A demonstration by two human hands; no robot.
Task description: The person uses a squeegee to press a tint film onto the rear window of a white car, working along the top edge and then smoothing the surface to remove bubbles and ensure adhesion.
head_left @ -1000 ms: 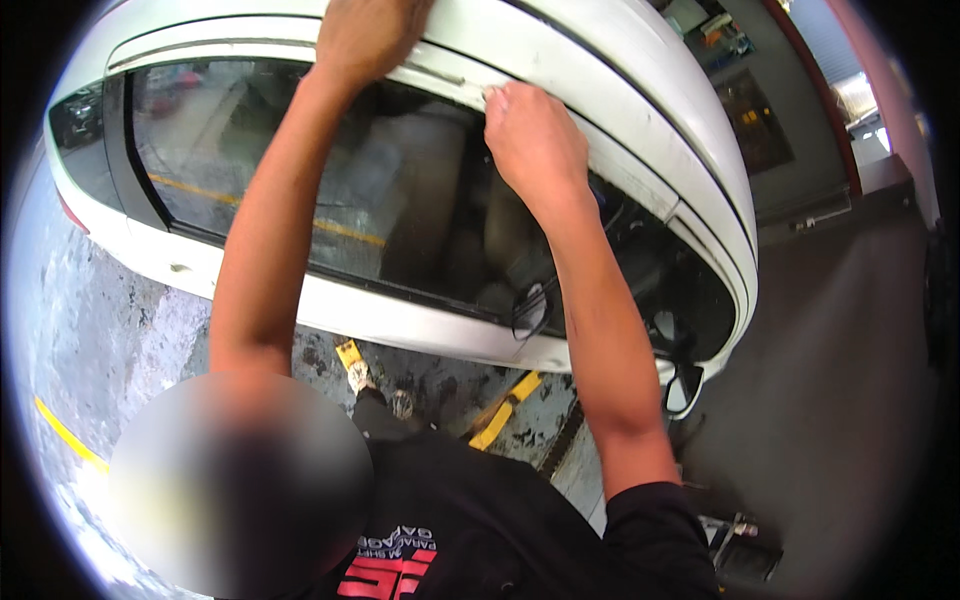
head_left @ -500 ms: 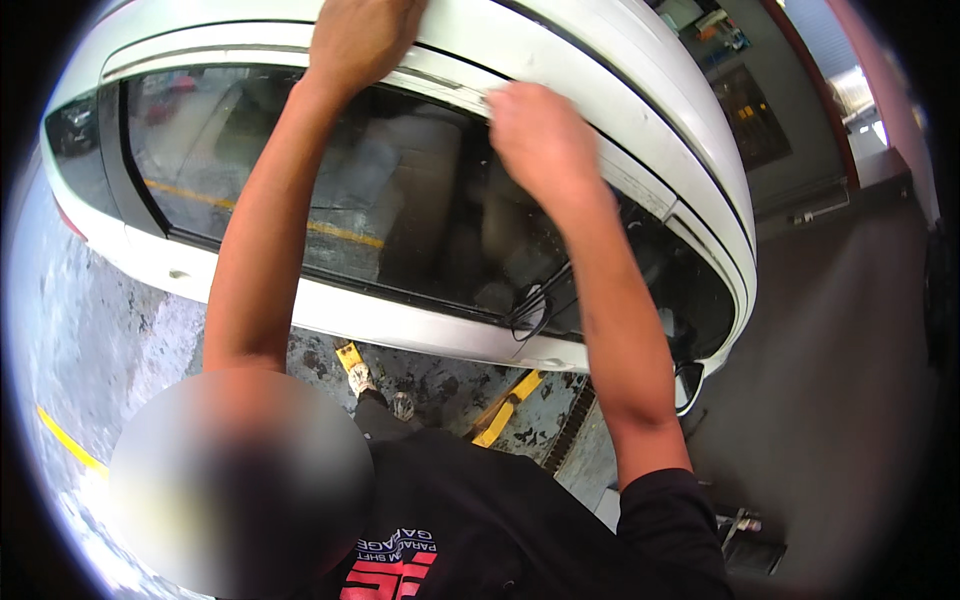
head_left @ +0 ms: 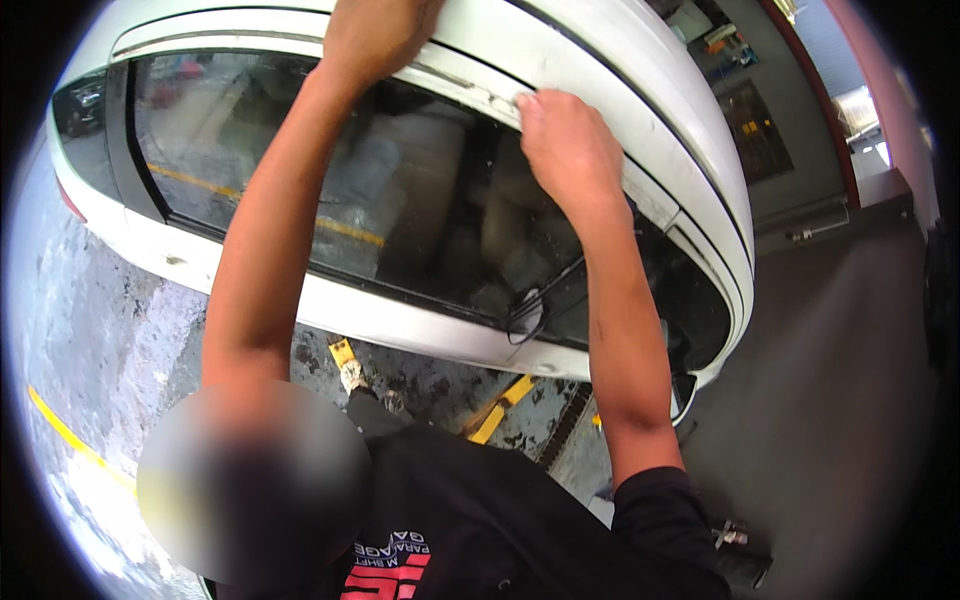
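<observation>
A white car (head_left: 430, 325) with dark side windows stands across the view in front of me. My left hand (head_left: 380, 35) is at the roof edge above the side window; the top of the picture cuts off its fingers. Farther right, my right hand (head_left: 572, 148) bears on the strip (head_left: 470, 88) along the top of the door frame. Its fingers are curled, with thumb and fingertips together at the strip. Whatever they pinch, if anything, is too small to make out. Pale smudges mark the strip just left of these fingertips.
Black cables (head_left: 525, 315) show at the lower edge of the window. A side mirror (head_left: 683, 397) sticks out at the right. Yellow metal pieces (head_left: 500, 410) lie on the stained floor by a shoe (head_left: 352, 376). A dark grey panel (head_left: 810, 380) stands at the right.
My right hand has slid a little to the right along the strip and is less blurred. The left hand stays at the roof edge; the whole view has shifted slightly.
</observation>
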